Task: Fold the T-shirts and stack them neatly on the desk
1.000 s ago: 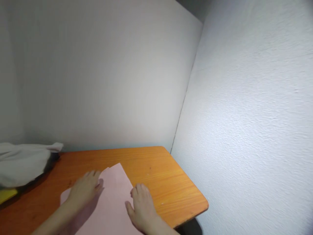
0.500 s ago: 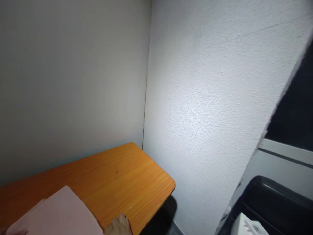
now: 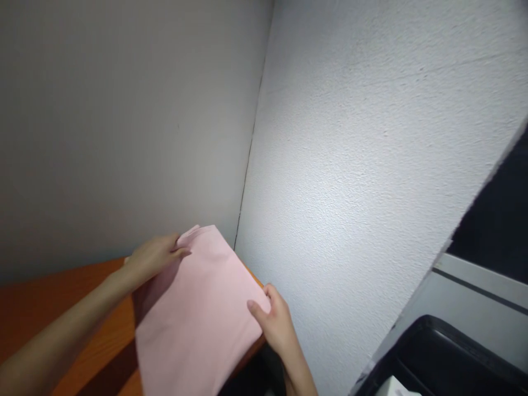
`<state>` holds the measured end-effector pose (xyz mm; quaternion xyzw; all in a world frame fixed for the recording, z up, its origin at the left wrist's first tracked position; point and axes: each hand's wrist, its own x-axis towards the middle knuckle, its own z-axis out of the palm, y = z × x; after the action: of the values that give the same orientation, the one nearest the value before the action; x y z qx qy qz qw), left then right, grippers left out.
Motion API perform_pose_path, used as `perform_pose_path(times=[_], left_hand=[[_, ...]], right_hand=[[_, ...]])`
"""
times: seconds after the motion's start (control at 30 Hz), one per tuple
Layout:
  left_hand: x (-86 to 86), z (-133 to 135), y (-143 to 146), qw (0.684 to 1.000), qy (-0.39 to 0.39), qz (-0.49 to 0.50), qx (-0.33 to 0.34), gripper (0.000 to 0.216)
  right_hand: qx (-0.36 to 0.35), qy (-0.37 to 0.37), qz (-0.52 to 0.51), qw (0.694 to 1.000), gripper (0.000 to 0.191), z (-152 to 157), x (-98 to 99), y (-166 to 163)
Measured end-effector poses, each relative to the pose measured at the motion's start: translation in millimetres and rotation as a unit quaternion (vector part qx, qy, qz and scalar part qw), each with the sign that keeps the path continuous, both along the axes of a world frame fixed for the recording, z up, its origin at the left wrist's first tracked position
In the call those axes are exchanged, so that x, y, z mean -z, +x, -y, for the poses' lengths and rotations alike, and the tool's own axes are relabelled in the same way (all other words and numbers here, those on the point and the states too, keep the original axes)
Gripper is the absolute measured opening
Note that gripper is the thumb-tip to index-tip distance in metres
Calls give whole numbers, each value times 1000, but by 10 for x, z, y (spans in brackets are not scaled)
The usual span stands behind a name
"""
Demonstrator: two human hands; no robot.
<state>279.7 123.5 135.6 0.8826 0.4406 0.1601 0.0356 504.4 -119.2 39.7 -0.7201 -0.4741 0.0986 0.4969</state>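
A folded pink cloth (image 3: 198,308) is held up off the orange wooden table (image 3: 49,297), toward the corner where two walls meet. My left hand (image 3: 153,256) pinches its far top corner, fingers closed on the fabric. My right hand (image 3: 275,320) grips the cloth's right corner, thumb on top. The cloth hangs between both hands and covers the table's right end.
A grey wall stands behind the table and a white textured wall (image 3: 371,165) runs along the right. At the lower right is a black bin or tray (image 3: 449,357) with something white inside it.
The pink cloth lay flat on the table under my hands; now both hands grip its corners and hold it lifted toward the right. The view has swung right.
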Motion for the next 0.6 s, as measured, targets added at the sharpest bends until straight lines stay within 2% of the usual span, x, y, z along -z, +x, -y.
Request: perform_pose_path(times=[0.07, 0.1, 0.13, 0.2, 0.23, 0.3, 0.37, 0.43, 0.5, 0.6], left_hand=[[-39, 86, 365, 999, 32, 8, 10, 48], [10, 165, 504, 999, 43, 14, 20, 47], [106, 264, 610, 998, 49, 18, 34, 45], [410, 505, 722, 996, 35, 12, 76, 43], [596, 635, 735, 994, 21, 5, 106, 43], [963, 890, 704, 980, -68, -34, 183, 56], [1247, 1104, 642, 965, -148, -76, 205, 72], [1409, 1252, 601, 958, -181, -80, 207, 79], [1485, 1334, 610, 957, -191, -65, 210, 80], [1592, 1378, 720, 950, -216, -54, 219, 89]], right_hand=[[26, -23, 6, 999, 22, -100, 93, 331], [46, -52, 10, 998, 20, -145, 179, 474], [68, -86, 16, 994, 18, -182, 281, 593], [104, -139, 25, 984, 16, -225, 493, 754], [114, -153, 28, 981, 16, -235, 590, 800], [122, -154, 35, 980, 19, -241, 752, 849], [125, -141, 42, 981, 25, -238, 866, 890], [127, -124, 48, 983, 29, -221, 941, 958], [127, -122, 55, 983, 32, -180, 988, 1048], [126, -173, 107, 971, 32, -105, 1013, 1127]])
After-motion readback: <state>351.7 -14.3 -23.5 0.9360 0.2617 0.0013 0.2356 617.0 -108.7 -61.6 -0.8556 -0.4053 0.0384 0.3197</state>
